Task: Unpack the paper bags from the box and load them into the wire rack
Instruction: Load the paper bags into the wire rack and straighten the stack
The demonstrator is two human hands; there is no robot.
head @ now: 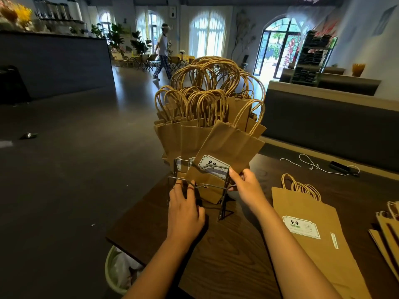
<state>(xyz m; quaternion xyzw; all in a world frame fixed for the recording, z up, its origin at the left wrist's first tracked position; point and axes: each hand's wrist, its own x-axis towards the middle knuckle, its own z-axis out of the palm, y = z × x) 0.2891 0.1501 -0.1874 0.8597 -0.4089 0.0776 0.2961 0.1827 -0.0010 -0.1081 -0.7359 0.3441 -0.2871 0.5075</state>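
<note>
Brown paper bags (207, 130) hide most of the grey wire rack (200, 186); left hand (185, 208) grips its front wire, right hand (244, 186) pinches the tilted front bag (228, 147).

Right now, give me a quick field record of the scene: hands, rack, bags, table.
left hand: fingers curled over the front wire of the wire rack
right hand: pinches the lower right edge of the front bag, which is tilted in the rack
rack load: many brown paper bags standing, handles up
flat bags: lie on the table, right of the rack, label up
more bags: at the right edge, partly cut off
box: not in view
bin: on the floor below the table's left corner
</note>
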